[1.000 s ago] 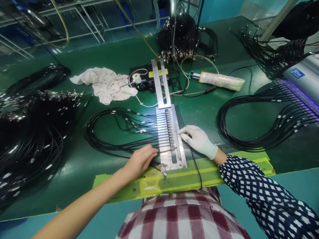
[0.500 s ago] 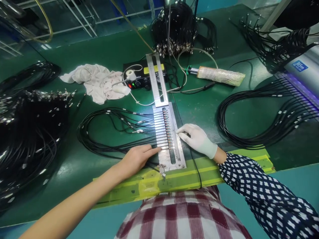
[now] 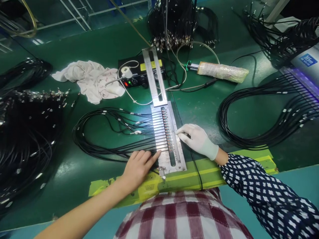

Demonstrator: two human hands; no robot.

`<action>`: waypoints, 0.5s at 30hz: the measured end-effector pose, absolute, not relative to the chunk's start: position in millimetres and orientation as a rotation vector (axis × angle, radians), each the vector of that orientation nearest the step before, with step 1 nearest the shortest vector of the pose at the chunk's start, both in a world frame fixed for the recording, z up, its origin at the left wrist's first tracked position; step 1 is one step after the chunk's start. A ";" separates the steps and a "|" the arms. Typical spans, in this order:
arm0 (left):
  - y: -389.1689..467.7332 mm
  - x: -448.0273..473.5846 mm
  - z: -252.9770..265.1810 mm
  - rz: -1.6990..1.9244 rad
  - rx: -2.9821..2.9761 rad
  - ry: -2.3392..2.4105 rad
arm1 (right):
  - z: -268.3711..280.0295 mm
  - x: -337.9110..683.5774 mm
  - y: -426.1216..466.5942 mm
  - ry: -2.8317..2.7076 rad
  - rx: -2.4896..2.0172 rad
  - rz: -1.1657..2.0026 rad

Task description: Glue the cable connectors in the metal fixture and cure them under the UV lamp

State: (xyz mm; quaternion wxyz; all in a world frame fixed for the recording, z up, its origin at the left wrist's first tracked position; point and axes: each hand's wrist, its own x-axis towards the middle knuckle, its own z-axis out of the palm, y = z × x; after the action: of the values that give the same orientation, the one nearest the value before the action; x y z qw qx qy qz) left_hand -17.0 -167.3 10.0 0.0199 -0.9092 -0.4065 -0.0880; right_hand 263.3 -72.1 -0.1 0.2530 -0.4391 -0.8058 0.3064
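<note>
A long metal fixture plate (image 3: 179,156) lies on the green table, with several thin black cables (image 3: 112,132) laid side by side in its slots and looping off to the left. My left hand (image 3: 139,166) is bare and rests flat on the cables at the plate's left edge, fingers extended and together. My right hand (image 3: 196,139), in a white glove, presses down on the plate's right edge with its fingers spread. Neither hand holds anything.
A second metal bar (image 3: 153,74) leans over a black control box (image 3: 136,71). A crumpled white cloth (image 3: 87,79) and a wrapped tool (image 3: 221,71) lie behind. Big cable bundles (image 3: 27,126) sit left, back and right (image 3: 261,122). Yellow-green tape (image 3: 249,162) marks the front edge.
My left hand has slid slightly back and down, flattening over the cables. The view has tilted a little downward. My right hand stays on the plate's edge.
</note>
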 end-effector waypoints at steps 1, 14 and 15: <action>-170.7 -16.3 7.7 -0.254 -2.838 -1.293 | 0.0 263.1 -71.7 -2.191 -1.204 0.835; -187.6 -28.9 20.0 -0.438 -3.029 -1.495 | 3.7 264.0 -80.7 -2.173 -1.249 0.865; -189.0 -29.9 20.2 -0.444 -3.026 -1.513 | 3.2 263.7 -81.6 -2.167 -1.258 0.861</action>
State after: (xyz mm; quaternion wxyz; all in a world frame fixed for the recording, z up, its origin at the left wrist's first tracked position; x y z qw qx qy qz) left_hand -29.9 -189.0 20.2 -0.1348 -0.8787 -0.4395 -0.1289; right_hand 263.7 -81.6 3.2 0.2435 -0.4606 -0.7932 0.3151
